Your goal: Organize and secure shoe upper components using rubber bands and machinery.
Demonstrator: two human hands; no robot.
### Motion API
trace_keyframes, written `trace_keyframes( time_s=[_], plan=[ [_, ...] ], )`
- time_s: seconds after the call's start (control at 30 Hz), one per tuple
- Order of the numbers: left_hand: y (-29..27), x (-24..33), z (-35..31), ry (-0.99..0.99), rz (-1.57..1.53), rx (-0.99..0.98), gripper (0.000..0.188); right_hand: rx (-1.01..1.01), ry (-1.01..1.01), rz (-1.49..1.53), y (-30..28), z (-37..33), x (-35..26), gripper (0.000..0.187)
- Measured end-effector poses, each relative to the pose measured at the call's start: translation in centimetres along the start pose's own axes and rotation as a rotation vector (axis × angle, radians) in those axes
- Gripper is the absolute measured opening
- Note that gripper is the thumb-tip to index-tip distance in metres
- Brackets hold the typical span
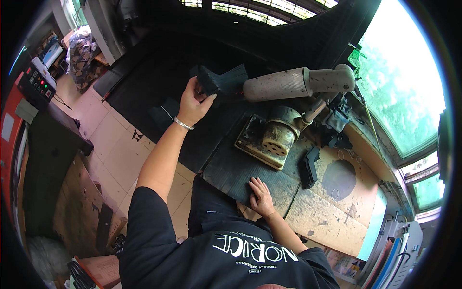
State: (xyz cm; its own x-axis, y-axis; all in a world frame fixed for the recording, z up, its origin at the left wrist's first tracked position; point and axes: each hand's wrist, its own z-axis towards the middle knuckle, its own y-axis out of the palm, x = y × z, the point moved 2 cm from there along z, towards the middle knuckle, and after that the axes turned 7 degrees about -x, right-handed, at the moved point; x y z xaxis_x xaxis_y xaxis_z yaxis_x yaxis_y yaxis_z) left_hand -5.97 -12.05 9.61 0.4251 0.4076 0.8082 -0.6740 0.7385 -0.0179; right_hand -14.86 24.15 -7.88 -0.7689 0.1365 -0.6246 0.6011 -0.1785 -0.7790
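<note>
Head view: stained tabletop [226, 176] beneath the right fingers [258, 186], flat, slightly parted, holding nothing; metal machine [276, 84] beyond them; dark stack [226, 81] pinched at its near end between left fingers [191, 85] and thumb; smaller dark bundle [310, 168] right of the right fingers.

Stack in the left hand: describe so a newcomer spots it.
Find the big grey cylinder over the worktable. Just past its left end, the left hand grips a layered dark stack. Unlike the dark pile lying on the worktable, this one is held up.
</note>
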Motion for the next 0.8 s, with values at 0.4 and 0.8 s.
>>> trace_keyframes(
  time_s=[0.4,0.8],
  plan=[
    [-1.0,0.8,-0.8,0.008,-0.036,0.002,0.048,-0.007,0.003,0.001,0.3,-0.1,0.4,0.057],
    [-0.4,0.6,-0.9,-0.018,-0.016,-0.031,0.05,-0.004,0.001,0.002,0.3,0.0,0.4,0.056]
  ],
)
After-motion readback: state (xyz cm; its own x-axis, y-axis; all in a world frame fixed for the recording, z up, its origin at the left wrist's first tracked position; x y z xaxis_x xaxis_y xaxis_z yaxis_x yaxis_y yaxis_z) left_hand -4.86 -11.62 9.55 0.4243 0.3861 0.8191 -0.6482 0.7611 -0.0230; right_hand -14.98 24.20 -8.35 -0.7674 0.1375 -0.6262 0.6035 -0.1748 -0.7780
